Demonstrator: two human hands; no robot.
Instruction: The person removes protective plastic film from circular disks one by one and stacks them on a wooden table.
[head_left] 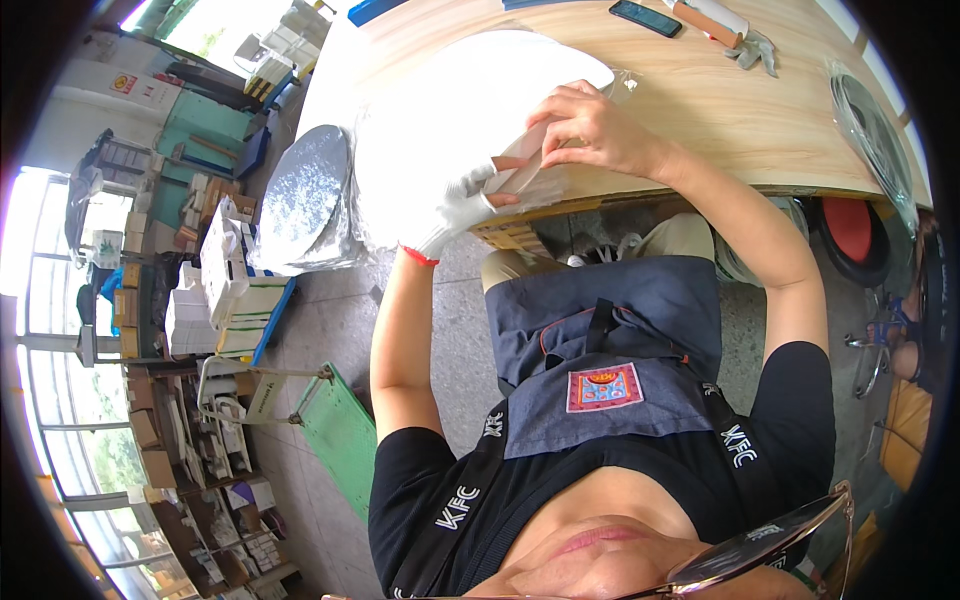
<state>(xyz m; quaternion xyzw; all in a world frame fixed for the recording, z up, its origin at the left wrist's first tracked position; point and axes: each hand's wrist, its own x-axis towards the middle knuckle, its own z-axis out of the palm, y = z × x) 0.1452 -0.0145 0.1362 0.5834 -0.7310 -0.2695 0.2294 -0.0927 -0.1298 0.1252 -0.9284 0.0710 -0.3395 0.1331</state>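
Note:
A large, glaring white sheet (450, 105) with rounded edges covers the near left of the table. Clear plastic wrapping (548, 186) shows along its near right edge. My left hand (462, 204), in a white glove with bare fingertips and a red cuff, grips this edge between thumb and fingers. My bare right hand (598, 132) pinches the same edge just to the right, its fingers curled and close together. How many layers lie between the fingers cannot be made out. Left of the sheet, a silvery-grey round disc (303, 190) in clear plastic overhangs the table's edge.
On the wooden table (740, 130) lie a phone (645, 18), a brown-and-white roll (712, 18), a grey glove (757, 52) and plastic-wrapped round discs (872, 130) at the right. A green trolley (338, 435) and stacked white boxes (225, 270) stand left. A red-topped stool (847, 240) is at right.

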